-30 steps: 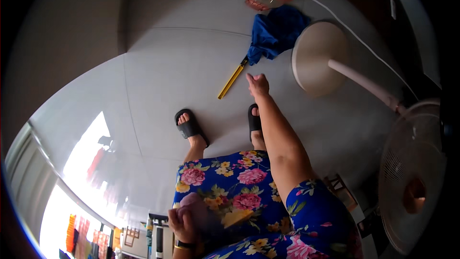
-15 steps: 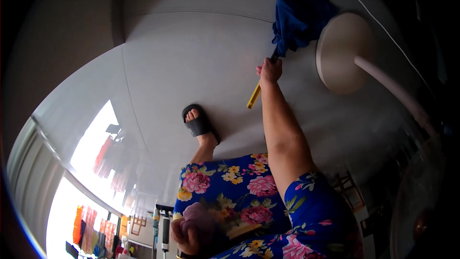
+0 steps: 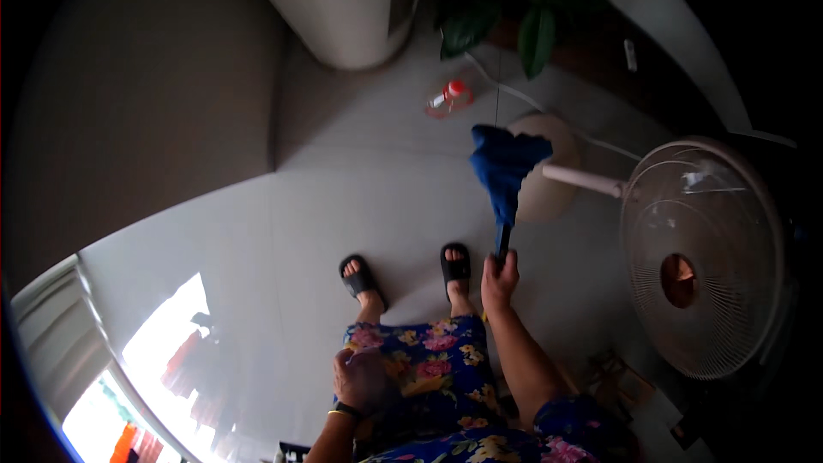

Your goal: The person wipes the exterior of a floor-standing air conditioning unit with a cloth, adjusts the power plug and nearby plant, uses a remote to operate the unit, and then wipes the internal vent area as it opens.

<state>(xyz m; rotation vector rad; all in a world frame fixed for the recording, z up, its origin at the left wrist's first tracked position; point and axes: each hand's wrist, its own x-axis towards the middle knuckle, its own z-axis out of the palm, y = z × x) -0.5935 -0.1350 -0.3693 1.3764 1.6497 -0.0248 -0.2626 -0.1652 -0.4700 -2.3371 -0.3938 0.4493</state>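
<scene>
My right hand (image 3: 500, 279) grips the dark upper part of the handle of a blue cloth duster (image 3: 506, 163); a bit of yellow handle shows below my wrist. The duster's limp blue head hangs ahead of my hand, in front of the round base (image 3: 557, 189) of a standing fan. Whether it touches that base, I cannot tell. My left hand (image 3: 350, 386), with a band at the wrist, is closed at my lap on a bunched purple cloth (image 3: 370, 370), which is dim and partly hidden against my flowered clothing.
The fan's cage (image 3: 703, 266) stands at the right on a slanting pole. A clear bottle with a red cap (image 3: 449, 99) lies on the floor ahead. Beyond are a white cable (image 3: 514, 94), a leafy plant (image 3: 536, 39) and a pale column (image 3: 351, 17). My feet wear black sandals (image 3: 456, 262).
I have risen from a lower, bent position; more floor, both feet and the fan cage now show. The duster has come up and nearer with my right hand. My left hand still holds the purple cloth.
</scene>
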